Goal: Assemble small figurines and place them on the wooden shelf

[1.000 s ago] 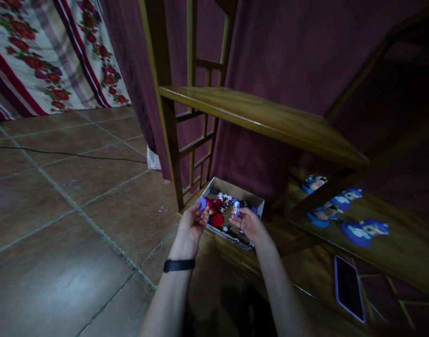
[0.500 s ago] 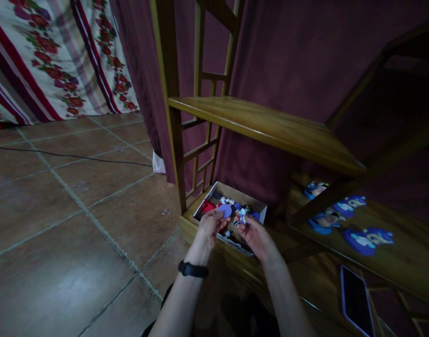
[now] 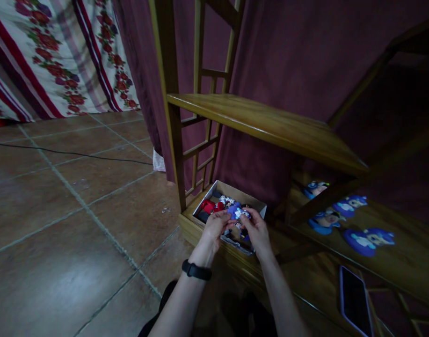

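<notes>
Over a shallow cardboard box (image 3: 259, 204) both my hands meet around small parts. My left hand (image 3: 216, 226) pinches a round purple base (image 3: 231, 211) at its edge. A small blue and white figurine (image 3: 240, 214) sits in the fingers of my right hand (image 3: 257, 230), against the base. Whether the two are joined I cannot tell. Inside the box lie red pieces (image 3: 208, 206), more small white-and-dark figures (image 3: 227, 201) and other bits, partly hidden by my hands.
On the wooden shelf to the right stand several figures on round bases, among them a purple-based figure (image 3: 368, 240) and a blue-based one (image 3: 324, 222). A phone (image 3: 355, 299) lies nearer me. A wooden shelf board (image 3: 270, 119) juts above the box. A black cable (image 3: 74, 153) crosses the tiled floor.
My hands have come together, bringing the figurine from the right over to the purple base, where they were apart before. The view has shifted slightly.
</notes>
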`<state>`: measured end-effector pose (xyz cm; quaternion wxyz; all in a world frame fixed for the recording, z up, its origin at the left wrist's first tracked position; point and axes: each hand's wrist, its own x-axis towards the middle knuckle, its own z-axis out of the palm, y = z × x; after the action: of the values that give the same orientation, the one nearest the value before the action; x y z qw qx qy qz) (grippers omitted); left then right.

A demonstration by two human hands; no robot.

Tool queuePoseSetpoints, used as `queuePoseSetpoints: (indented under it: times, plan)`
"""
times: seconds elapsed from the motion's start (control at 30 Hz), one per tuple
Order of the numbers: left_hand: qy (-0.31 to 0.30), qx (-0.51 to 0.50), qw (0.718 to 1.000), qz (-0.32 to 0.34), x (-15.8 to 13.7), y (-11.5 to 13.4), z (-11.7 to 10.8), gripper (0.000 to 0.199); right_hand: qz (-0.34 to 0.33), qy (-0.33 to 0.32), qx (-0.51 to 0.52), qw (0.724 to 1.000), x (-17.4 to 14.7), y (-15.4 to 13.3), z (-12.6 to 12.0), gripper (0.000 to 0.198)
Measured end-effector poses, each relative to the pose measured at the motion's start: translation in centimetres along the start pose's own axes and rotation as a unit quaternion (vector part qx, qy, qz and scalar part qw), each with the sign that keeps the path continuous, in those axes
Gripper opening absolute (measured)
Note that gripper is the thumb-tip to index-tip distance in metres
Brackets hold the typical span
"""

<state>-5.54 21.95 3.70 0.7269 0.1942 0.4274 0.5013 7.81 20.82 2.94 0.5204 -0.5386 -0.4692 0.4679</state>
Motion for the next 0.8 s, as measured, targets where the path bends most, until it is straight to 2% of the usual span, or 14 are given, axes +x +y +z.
queuePoseSetpoints:
  times: [0.13,0.23,0.4,0.53,0.8]
  plan:
    - [-0.011,0.002,1.0,-0.004,0.0,-0.2,0.1,0.015,-0.014,-0.001,-0.002,1.0,0.3,0.6,-0.1,0.036]
    - [-0.014,0.003,1.0,-0.003,0.0,-0.1,0.3,0.019,-0.061,0.019,-0.057,0.996,0.5,1.0,-0.1,0.036]
    - [-0.013,-0.007,1.0,0.002,-0.1,-0.2,0.4,0.015,-0.15,0.049,-0.188,0.97,0.2,0.7,-0.2,0.034]
    - [0.003,-0.014,1.0,-0.002,-0.2,-0.3,0.2,0.015,-0.177,0.041,-0.255,0.95,0.0,0.3,-0.4,0.034]
    - [0.023,-0.017,0.999,-0.013,-0.1,-0.4,0.0,0.019,-0.219,0.024,-0.321,0.921,-0.1,-0.1,-0.4,0.034]
